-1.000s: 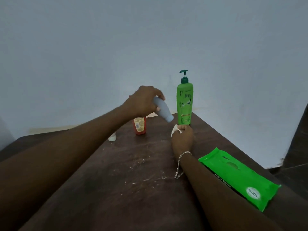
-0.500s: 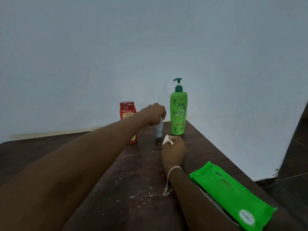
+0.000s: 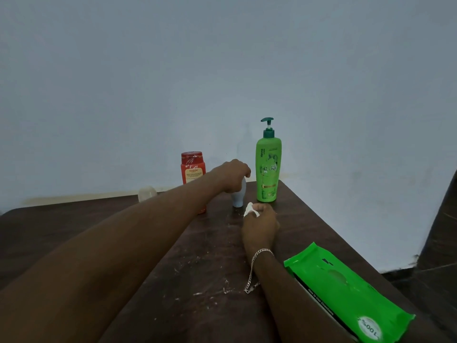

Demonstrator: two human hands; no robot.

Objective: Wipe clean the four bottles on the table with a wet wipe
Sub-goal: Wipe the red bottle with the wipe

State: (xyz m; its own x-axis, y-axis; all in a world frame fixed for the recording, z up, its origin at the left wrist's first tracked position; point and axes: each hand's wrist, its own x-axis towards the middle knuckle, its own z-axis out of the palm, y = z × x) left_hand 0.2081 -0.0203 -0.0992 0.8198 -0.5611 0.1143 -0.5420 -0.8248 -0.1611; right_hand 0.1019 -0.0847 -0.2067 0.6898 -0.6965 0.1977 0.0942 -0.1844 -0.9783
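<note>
Forearms fill the bottom of the frame: the left one sweeps in from the lower left corner, cut off by the edge, and the right one rises from the bottom centre, a single silver chain bracelet (image 3: 257,258) hanging loose at its wrist. Just beside the right forearm, at the lower right, one green wet wipe pack (image 3: 346,290) lies flat on the dark wooden table (image 3: 197,246). The forearm hides part of the pack's near left edge, and the small print along that side is too fine to read. Further up, at the centre, the right hand (image 3: 259,225) rests on the tabletop with its fingers curled round one crumpled white wet wipe (image 3: 249,209), most of which is buried in the fist. Just beyond it stands a pale blue bottle (image 3: 238,198); the left hand (image 3: 232,175) is closed over its top, so only the lower part shows. To its right, close by but apart, a green pump bottle (image 3: 268,169) stands upright in full view. To the left, a red bottle (image 3: 193,167) stands behind the left forearm, which covers most of its lower half. Further left, a small clear bottle (image 3: 147,193) peeks over the same arm, blurred and mostly hidden. That makes four bottles, all near the table's far edge, against a plain pale wall (image 3: 222,70).
</note>
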